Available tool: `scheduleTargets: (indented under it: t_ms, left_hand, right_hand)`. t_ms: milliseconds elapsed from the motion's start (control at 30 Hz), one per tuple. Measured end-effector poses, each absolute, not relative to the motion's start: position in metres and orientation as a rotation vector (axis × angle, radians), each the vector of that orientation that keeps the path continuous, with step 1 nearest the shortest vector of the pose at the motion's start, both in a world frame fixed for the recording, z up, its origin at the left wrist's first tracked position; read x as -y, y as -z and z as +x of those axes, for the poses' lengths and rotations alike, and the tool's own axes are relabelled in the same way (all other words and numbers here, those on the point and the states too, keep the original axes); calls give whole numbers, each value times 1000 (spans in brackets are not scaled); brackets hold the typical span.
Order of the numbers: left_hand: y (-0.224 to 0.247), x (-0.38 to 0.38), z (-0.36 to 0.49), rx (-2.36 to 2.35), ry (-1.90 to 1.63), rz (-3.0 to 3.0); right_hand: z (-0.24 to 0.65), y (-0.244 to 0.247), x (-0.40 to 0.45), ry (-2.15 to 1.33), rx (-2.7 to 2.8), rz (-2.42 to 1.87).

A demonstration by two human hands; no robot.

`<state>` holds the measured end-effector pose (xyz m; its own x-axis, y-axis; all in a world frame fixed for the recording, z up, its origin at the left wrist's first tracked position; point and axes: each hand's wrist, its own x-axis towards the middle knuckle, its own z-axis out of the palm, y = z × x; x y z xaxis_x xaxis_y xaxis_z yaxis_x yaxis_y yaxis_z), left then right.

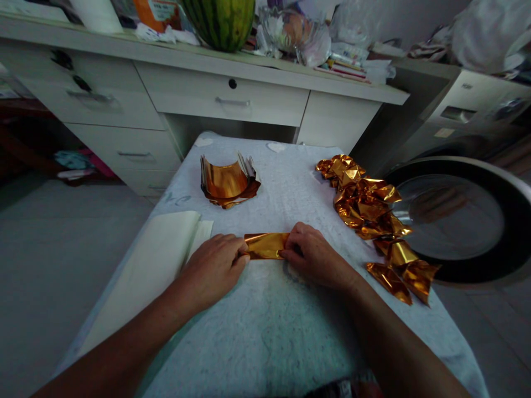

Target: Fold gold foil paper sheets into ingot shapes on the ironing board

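Observation:
A strip of gold foil paper (pixel 266 246), seemingly folded, stretches between my two hands just over the cloth-covered table. My left hand (pixel 218 260) pinches its left end, and my right hand (pixel 311 255) grips the right end, with thumbs toward me. Beyond my left hand stands a curved stack of gold foil sheets (pixel 227 181), its side edges bent upward. To the right lies a long heap of folded gold foil pieces (pixel 365 207). A white paper or cloth sheet (pixel 157 260) lies beside my left forearm. The fingertips are partly hidden behind the foil.
The table (pixel 286 320) wears a pale blue cloth. Behind it is a white desk (pixel 265 102) with drawers, bearing a watermelon (pixel 222 22) and a glass bowl (pixel 286 30). On the right, a washing machine (pixel 452 121) has its round door (pixel 460 215) swung out near the table edge.

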<state>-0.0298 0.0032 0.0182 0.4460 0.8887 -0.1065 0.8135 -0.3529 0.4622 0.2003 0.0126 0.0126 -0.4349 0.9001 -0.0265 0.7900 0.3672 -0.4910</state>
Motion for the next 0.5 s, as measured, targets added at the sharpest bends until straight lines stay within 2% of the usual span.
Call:
scheduleTargets:
  t_ms: [500]
  left_hand:
    - [-17, -4, -24, -1561, -128, 2323]
  right_hand:
    - [200, -14, -12, -658, 2365, -1493]
